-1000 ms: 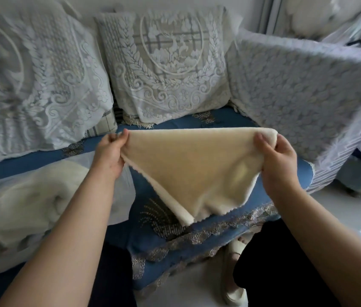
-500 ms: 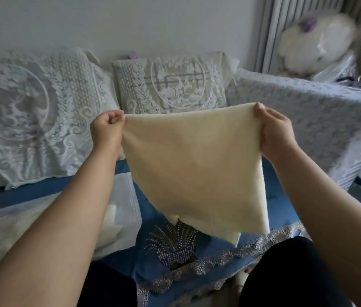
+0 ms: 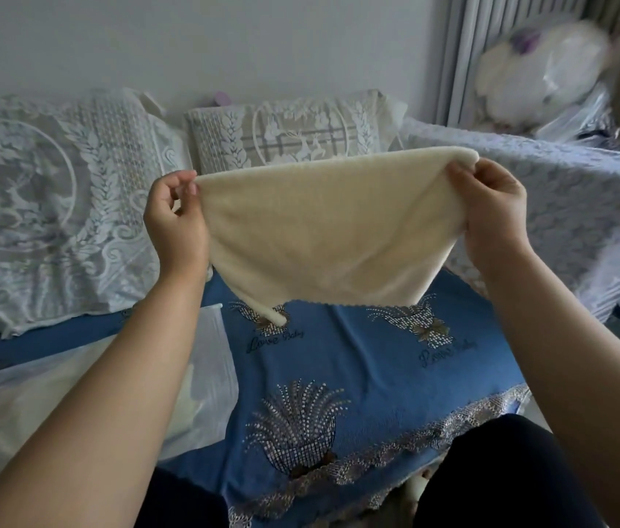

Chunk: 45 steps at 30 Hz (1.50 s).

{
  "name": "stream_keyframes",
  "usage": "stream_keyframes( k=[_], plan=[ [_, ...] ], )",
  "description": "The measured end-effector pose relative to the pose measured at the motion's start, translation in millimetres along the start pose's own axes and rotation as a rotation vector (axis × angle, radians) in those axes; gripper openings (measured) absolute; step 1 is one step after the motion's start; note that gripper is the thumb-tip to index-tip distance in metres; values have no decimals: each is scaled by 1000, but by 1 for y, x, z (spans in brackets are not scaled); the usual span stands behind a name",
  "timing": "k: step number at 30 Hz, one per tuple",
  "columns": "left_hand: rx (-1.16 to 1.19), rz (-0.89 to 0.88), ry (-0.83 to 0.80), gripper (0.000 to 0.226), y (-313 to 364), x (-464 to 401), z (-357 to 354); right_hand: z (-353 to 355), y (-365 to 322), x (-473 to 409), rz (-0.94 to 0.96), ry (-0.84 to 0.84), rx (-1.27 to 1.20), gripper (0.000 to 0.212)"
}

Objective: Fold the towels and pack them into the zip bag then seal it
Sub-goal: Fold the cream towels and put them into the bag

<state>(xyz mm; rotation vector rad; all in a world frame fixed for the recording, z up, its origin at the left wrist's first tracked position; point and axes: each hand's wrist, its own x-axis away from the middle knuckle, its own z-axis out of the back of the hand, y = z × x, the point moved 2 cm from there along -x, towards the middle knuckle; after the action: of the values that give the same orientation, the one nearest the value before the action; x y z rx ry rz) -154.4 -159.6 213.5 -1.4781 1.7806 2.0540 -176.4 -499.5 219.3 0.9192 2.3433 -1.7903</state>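
Sofa seat under a blue embroidered cover (image 3: 358, 360) with a lace-trimmed front edge; white wall behind, lace-covered cushions along the back: a big one (image 3: 53, 207) at back left, a smaller one (image 3: 293, 131) at back centre. Lace throw (image 3: 552, 207) over the right armrest. Grey curtain (image 3: 464, 51) and a blurred white plastic-wrapped bundle (image 3: 544, 70) past the back right corner.

Left hand (image 3: 175, 222): fingers (image 3: 186, 186) curled, pinching the top left corner of a cream towel (image 3: 323, 230). Right hand (image 3: 491, 207): fingers (image 3: 464, 181) pinching the top right corner, towel edge bunched over the fingertips there. Both hands raised, well apart, top edge stretched roughly level between them.

Towel hangs in the air above the middle of the seat, off the cover. It narrows toward the bottom; lower hem is scalloped, and a small tab or loop (image 3: 272, 314) dangles at its lower left. Looks doubled over; layer count not clear.

Zip bag (image 3: 209, 375): translucent white plastic, lying flat on the seat toward the left front, partly under the left forearm. Pale cream contents show faintly through it. Can't tell whether its zip is closed.

Dark-clothed knees at the front edge of the seat, bottom of view.
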Motion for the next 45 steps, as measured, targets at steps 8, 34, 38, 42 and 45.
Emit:
stream_keyframes(
  k=[8, 34, 38, 42, 45],
  plan=[
    [201, 181, 55, 21, 17, -13, -1, 8, -17, -22, 26, -48, 56, 18],
    [-1221, 110, -704, 27, -100, 101, 50, -15, 209, 100, -597, -842, 1557, 75],
    [-1318, 298, -793, 57, -118, 106, 64, -29, 242, 125, -521, -770, 1739, 66],
    [-1279, 340, -734, 79, -123, 109, 69, -40, 244, 124, -458, -767, 1746, 35],
    [-1303, 403, -712, 73, -127, 111, 71, -39, 236, 114, -586, -745, 1661, 36]
  ],
)
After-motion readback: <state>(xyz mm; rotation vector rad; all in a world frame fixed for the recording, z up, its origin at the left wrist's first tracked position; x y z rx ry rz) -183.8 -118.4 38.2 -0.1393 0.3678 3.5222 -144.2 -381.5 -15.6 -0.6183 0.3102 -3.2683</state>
